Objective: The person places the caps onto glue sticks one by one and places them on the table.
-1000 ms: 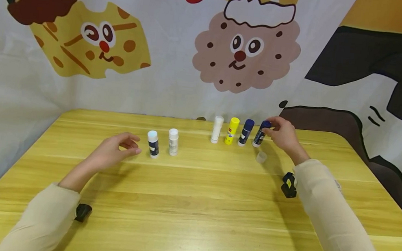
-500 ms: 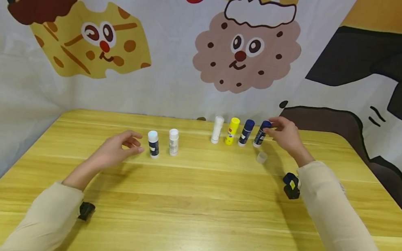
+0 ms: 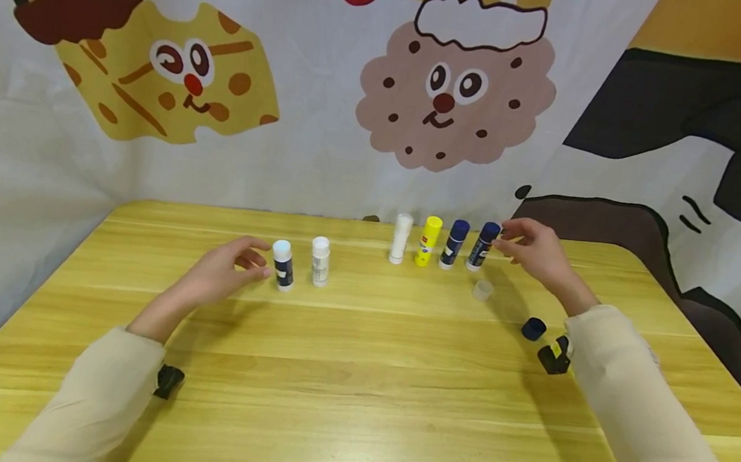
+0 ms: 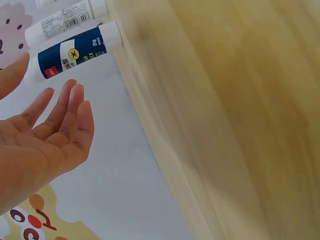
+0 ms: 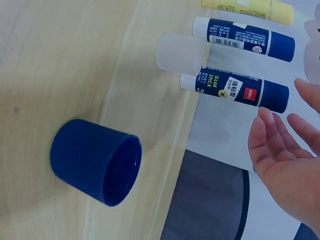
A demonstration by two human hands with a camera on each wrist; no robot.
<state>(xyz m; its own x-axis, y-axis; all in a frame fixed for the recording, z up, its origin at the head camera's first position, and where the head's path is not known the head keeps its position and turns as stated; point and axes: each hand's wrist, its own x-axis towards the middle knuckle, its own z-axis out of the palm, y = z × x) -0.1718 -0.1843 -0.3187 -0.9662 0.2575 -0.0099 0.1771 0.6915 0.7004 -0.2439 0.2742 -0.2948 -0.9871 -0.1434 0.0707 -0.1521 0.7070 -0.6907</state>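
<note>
My left hand (image 3: 220, 275) has its fingers loosely bent and holds nothing. Just right of it stands an upright glue stick (image 3: 283, 271) with a dark blue label and white top; its label shows in the left wrist view. A white glue stick (image 3: 320, 262) is beside that one. At the back right, my right hand (image 3: 539, 256) is also loosely bent and holds nothing. Its fingertips are close to the navy cap of an upright glue stick (image 5: 235, 91); whether they touch it I cannot tell. Another navy glue stick (image 3: 453, 245) stands to its left.
Further left in the back row are a yellow glue stick (image 3: 428, 241) and a white one (image 3: 400, 239). A translucent cap (image 3: 482, 291) and a navy cap (image 5: 92, 160) lie on the wooden table (image 3: 355, 380). A printed cloth (image 3: 309, 104) hangs behind.
The right hand has drawn off to the right from the navy glue stick, leaving it standing. The left hand has moved slightly right, closer to the blue-labelled glue stick.
</note>
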